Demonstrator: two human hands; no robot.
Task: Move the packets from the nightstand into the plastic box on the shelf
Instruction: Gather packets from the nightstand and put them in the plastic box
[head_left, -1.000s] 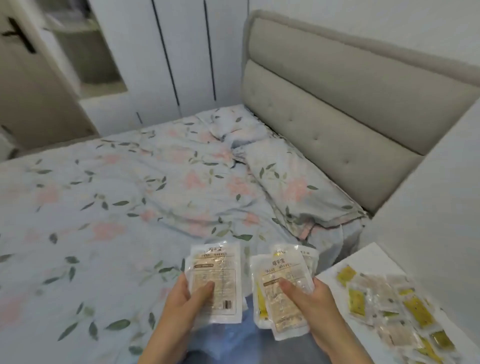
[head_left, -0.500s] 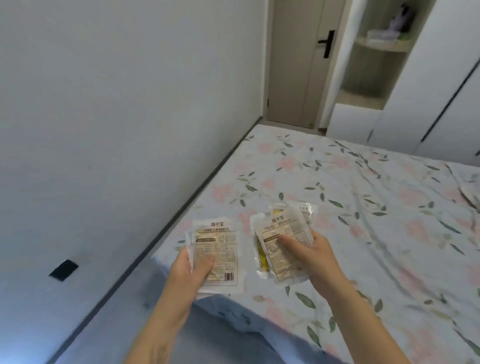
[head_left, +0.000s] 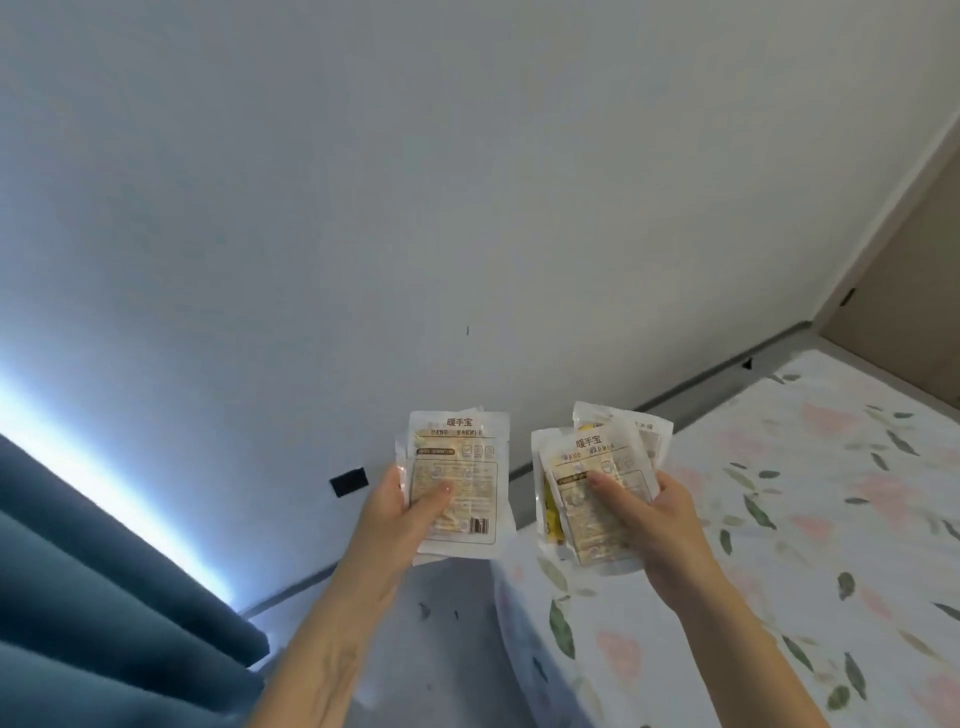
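Observation:
My left hand (head_left: 402, 512) grips a small stack of white hand-warmer packets (head_left: 460, 467), printed side up, thumb pressed on the top one. My right hand (head_left: 649, 525) holds a second bunch of packets (head_left: 597, 467) fanned slightly, with a yellow one peeking out at the left edge. Both bunches are raised in front of me, side by side and apart. The nightstand, the shelf and the plastic box are out of view.
A plain white wall (head_left: 415, 208) fills most of the view. The bed with a floral sheet (head_left: 805, 519) lies at right, its corner below my right hand. A dark blue curtain (head_left: 104, 597) hangs at lower left. Grey floor (head_left: 447, 649) runs between bed and wall.
My view has swung left, from the bed and headboard past the door to the wall and curtain. Both hands have kept the same packets in the same grip throughout.

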